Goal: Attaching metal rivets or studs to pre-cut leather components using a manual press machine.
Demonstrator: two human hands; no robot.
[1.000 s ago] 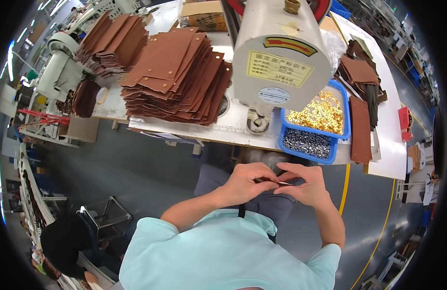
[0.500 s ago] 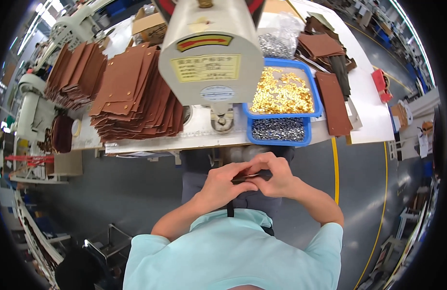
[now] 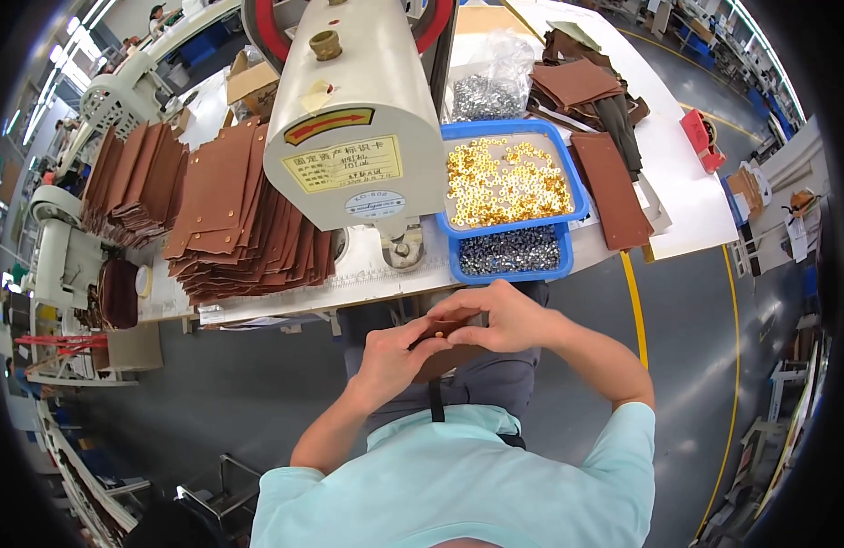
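Note:
A brown leather piece (image 3: 443,367) is held over my lap, just in front of the table edge. My left hand (image 3: 383,361) pinches it from the left side, thumb and fingers closed. From the right, my right hand (image 3: 506,320) grips the same piece, its thumb tip close to the left thumb. Between the thumbs shows a small gold stud (image 3: 439,334) on the leather. Fingers hide much of the piece. Beyond the hands stands a pale press machine (image 3: 353,114), its lower metal die (image 3: 403,248) at the table's front.
Left of the machine lie stacked brown leather panels (image 3: 223,183) with gold studs, and another stack (image 3: 134,187). At right, a blue tray (image 3: 579,173) carries gold fittings; a blue bin (image 3: 510,277) holds silver ones. A leather strip (image 3: 612,192) lies beside them.
My hands have tilted the leather, so its brown face and gold stud now show. The whole view has shifted, with the machine and trays appearing further left and lower.

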